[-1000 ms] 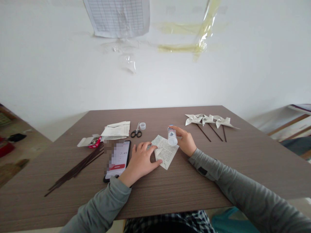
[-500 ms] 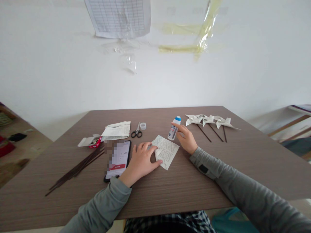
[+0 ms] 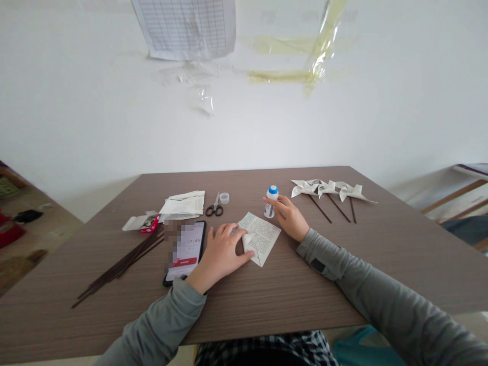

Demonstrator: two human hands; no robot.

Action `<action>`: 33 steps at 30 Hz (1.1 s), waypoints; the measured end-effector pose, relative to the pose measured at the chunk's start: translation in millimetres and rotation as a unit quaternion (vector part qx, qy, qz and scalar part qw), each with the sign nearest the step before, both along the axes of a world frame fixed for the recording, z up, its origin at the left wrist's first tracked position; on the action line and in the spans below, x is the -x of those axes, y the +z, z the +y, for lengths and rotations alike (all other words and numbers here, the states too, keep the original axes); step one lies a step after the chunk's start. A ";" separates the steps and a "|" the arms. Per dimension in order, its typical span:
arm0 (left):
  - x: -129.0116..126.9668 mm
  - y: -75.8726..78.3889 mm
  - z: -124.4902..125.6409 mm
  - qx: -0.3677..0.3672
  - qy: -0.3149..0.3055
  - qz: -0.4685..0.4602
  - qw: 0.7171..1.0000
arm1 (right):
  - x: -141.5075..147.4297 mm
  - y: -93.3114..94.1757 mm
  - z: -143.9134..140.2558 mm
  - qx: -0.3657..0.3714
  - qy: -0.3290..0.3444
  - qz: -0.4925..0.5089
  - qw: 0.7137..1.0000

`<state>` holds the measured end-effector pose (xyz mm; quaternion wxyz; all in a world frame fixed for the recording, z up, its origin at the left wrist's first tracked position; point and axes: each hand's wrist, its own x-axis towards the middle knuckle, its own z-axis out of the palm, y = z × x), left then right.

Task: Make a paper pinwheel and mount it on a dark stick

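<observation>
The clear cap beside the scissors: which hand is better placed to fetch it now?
Probably the right hand. It only grips the upright glue bottle, which already stands on the table. The left hand presses the folded paper flat, though it lies somewhat nearer the cap.

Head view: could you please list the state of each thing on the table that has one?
Glue bottle: upright on the table, cap off, in the right hand grip.
Printed paper: partly folded, pressed flat by the left hand.
Scissors: closed, lying flat.
Bottle cap: off, beside the scissors.
Phone: screen lit.
Small box: open.
Pinwheels: finished, lying down.
</observation>
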<state>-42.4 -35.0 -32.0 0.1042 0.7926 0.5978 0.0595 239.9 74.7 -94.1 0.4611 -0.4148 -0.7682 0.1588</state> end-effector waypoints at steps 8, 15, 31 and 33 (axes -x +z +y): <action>-1.4 2.8 -1.2 0.004 -0.001 -0.006 1.000 | -5.4 -1.1 2.2 -0.022 0.006 0.103 0.994; 1.2 -1.3 0.3 -0.004 -0.005 -0.010 1.000 | -1.3 -9.6 11.3 0.074 -0.008 0.174 0.982; 2.2 -2.3 0.3 0.011 -0.004 -0.010 1.000 | 5.7 -9.1 18.8 0.129 -0.004 0.167 0.977; 2.7 -2.1 0.4 0.007 -0.004 -0.008 1.000 | 7.2 -6.5 18.4 0.140 -0.007 0.176 0.974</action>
